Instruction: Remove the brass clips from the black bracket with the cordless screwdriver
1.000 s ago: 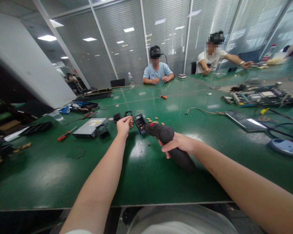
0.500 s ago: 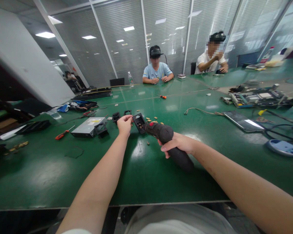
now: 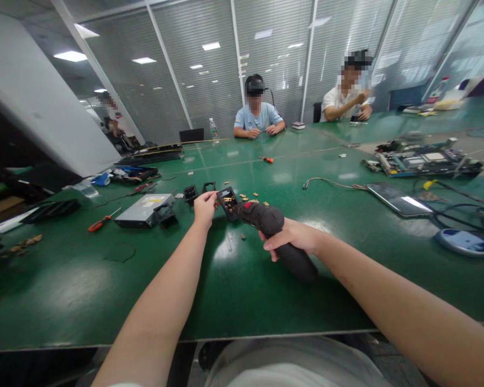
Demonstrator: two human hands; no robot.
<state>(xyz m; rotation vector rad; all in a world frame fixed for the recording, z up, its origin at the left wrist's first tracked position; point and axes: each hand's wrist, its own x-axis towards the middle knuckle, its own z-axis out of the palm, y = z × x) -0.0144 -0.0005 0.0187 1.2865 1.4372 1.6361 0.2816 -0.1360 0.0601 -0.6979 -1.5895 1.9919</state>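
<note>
My left hand pinches the left edge of a small black plastic housing, tilted with its open side towards me. Brass-coloured pieces show inside it. In my right hand is a black cordless screwdriver with a red mark, its fingers wrapped round the grip. The tool's front end is at the housing's right side; its tip is hidden there. Several small brass pieces lie on the table just behind the tool, and one small piece lies in front of the housing.
Black plastic parts and a silver disc drive stand left of my left hand, with an orange screwdriver beyond. To the right lie a phone, cables and a circuit board. Two people sit across the green table.
More brass pieces now show inside the housing. Both hands keep their hold, and the view has shifted slightly. Someone has come into sight at the far left background.
</note>
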